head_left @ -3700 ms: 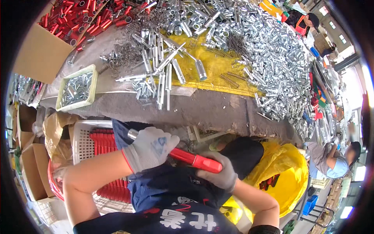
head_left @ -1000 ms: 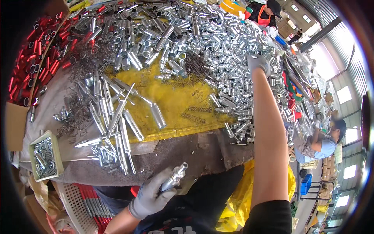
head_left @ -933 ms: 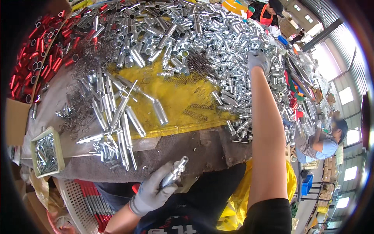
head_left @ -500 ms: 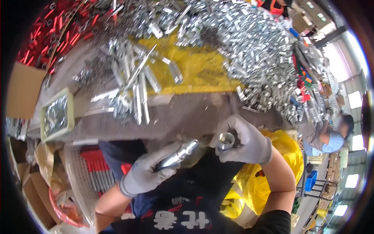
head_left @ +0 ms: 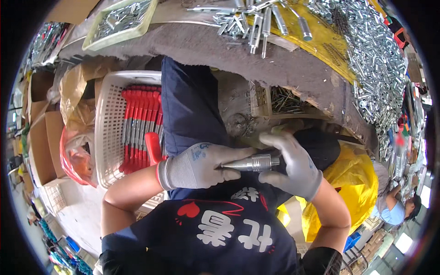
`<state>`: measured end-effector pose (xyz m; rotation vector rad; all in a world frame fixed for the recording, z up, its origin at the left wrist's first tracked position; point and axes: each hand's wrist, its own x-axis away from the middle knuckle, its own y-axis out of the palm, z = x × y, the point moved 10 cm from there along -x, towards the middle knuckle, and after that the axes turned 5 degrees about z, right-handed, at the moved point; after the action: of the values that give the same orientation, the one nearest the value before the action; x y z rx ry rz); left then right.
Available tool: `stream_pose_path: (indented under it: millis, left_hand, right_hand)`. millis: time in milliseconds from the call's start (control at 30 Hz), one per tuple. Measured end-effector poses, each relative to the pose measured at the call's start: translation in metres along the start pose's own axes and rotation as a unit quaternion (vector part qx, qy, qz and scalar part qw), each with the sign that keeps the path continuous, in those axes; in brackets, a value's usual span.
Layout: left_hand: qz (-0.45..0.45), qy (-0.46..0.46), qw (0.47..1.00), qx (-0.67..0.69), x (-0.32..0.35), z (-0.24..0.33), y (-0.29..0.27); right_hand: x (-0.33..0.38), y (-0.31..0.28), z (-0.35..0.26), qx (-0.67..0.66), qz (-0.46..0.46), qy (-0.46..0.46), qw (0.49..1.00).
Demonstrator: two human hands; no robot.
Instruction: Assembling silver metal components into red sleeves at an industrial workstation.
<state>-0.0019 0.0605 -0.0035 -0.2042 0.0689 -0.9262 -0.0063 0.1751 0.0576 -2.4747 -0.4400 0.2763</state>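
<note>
Low in front of my body, my left hand (head_left: pixel 201 166) is closed around a silver metal shaft (head_left: pixel 245 165), which points right. A threaded-looking metal collar (head_left: pixel 262 162) sits around the shaft near its tip. My right hand (head_left: pixel 293 165) is at that end, thumb below and fingers above the collar, spread apart in a C shape. Both hands wear grey-white gloves. A red handle (head_left: pixel 153 146) sticks up beside my left wrist; whether it joins the shaft is hidden by the hand.
Left stands a white basket (head_left: pixel 107 119) of red-handled metal tools (head_left: pixel 142 123). Across the bench (head_left: pixel 197 50) lie a tray of small metal parts (head_left: pixel 120 23), loose metal sleeves (head_left: pixel 261 27) and a large heap of metal parts (head_left: pixel 380 64). A yellow bag (head_left: pixel 353 183) is on the right.
The view has tipped down toward my lap. My hands have come together; the collar that my right hand pinched is now around the shaft in my left, and the right fingers have spread.
</note>
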Motion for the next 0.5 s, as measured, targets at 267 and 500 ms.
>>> stream_pose_path:
  millis: [267,500]
  left_hand:
    - [-0.023,-0.02,0.997,-0.064,0.002,-0.017,0.003]
    - [-0.068,-0.051,0.995,-0.056,-0.003,-0.023,0.015]
  right_hand:
    - [0.015,-0.006,0.003,0.036,0.108,0.003,0.993]
    - [0.019,-0.004,-0.004,0.068,0.114,-0.028,0.991]
